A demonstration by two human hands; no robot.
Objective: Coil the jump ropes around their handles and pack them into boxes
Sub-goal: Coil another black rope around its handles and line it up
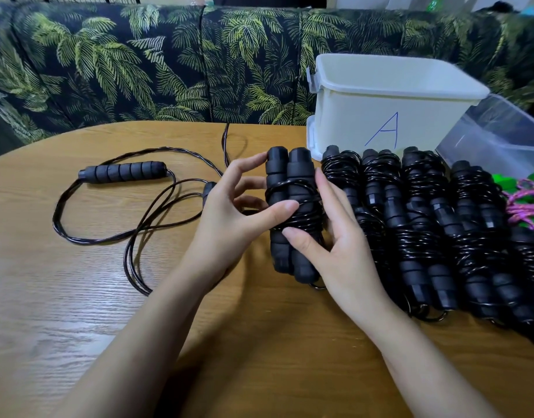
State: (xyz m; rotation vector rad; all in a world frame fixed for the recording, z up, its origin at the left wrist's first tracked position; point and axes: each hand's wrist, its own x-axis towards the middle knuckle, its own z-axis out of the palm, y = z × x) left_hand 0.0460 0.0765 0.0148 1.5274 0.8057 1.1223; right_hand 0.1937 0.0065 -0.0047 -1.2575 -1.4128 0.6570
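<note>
While your left hand (229, 208) and right hand (339, 245) clasp the wound bundle (291, 182), thumbs pinning cord: hold turns tight, tuck any loose end under.

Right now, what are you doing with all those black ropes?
A person is winding jump ropes into bundles. The left hand and right hand both hold one coiled bundle over the wooden table. A loose rope lies uncoiled on the left. Finished bundles sit in a row before the white box marked A.
</note>
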